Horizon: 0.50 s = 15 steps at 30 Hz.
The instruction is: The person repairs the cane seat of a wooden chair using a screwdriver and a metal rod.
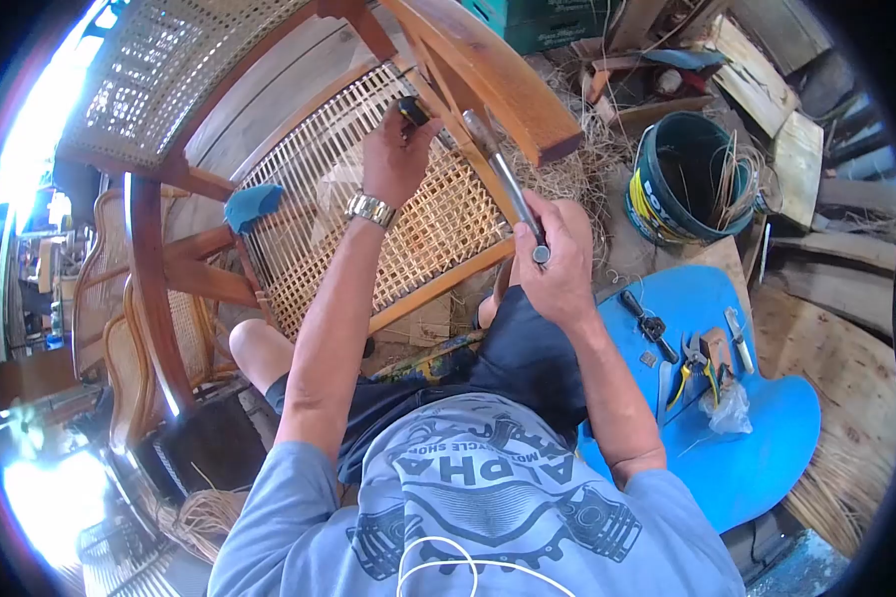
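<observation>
My left hand point(398, 159), with a metal watch on the wrist, is closed around a short black tool handle with a yellow mark point(411, 110). It is over the far part of a cane seat panel point(438, 214) in a wooden chair frame. The near part shows a denser weave; the far part has mostly parallel strands. My right hand point(556, 261) grips a silvery metal rod point(508, 179), slanting along the seat's right rail. The rod's round end shows below my fingers. Whatever tip the black handle has is hidden.
A blue cloth piece point(253, 207) hangs on the frame at left. To the right stand a dark green bucket point(657, 199) with cane strands and a blue board point(767, 428) bearing pliers point(695, 376) and other tools. Loose fibres point(567, 149) cover the floor beyond the chair.
</observation>
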Available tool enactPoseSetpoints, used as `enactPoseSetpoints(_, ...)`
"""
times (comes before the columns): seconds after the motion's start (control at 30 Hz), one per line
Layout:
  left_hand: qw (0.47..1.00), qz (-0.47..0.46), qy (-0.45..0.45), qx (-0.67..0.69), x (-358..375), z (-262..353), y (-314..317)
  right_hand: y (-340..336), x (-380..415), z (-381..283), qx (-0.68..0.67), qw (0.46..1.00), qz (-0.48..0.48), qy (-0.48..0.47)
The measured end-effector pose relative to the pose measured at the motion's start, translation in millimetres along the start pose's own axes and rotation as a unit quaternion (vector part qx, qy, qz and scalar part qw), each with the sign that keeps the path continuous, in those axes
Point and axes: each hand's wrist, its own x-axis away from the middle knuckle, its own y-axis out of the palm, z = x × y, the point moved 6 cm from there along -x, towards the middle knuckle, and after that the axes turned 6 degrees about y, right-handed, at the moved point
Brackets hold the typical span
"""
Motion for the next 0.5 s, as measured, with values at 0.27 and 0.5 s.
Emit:
enactPoseSetpoints(0.27, 0.982, 0.1, -0.038, 0.158, 41.9, -14.9, -64.0, -52.3, 45.5, 12.9, -0.159, 0.978, 0.001, 0.136)
enactPoseSetpoints(0.5, 0.911, 0.213, -0.155, 0.317, 109.3, -45.8, -113.8, -43.9, 115.5, 45.2, -0.203, 0.95, -0.089, 0.221)
